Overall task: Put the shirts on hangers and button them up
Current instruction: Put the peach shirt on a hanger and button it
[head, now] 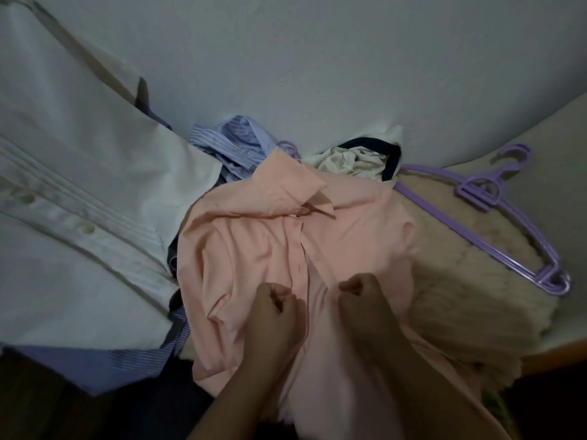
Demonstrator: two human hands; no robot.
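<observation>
peach shirt: buttoning in progress, mid-placket

your left hand (273, 308) and right hand (360, 292) sit close together but apart, one on each side of the front opening of the peach shirt (254, 249). each hand has its fingers curled, pinching the fabric at the placket edge. whether a button is between the fingers cannot be told; the view is too dim.

progress, as judged from this view:
- the peach shirt lies collar away from you, on the pile in front of you. a purple hanger hook (287, 147) shows just beyond its collar, so the shirt is probably on a hanger already; the hanger body is hidden.
- the placket looks closed from the collar down to your hands. below your hands the two front edges part, so the lower buttons are judged still open.
- the white shirt (79, 185) lies to your left with its front closed along the visible buttons. no hanger is visible in it.
- the blue striped shirt (228, 144) is crumpled behind the peach shirt, and a cream garment with dark trim (352, 160) is bunched beside it. both appear still to be done.
- spare purple hangers (495, 223) lie to your right on a fluffy cream cushion (460, 281), well apart from your hands.

containers: none is in view. the garments rest loose against the pale wall (317, 58).
</observation>
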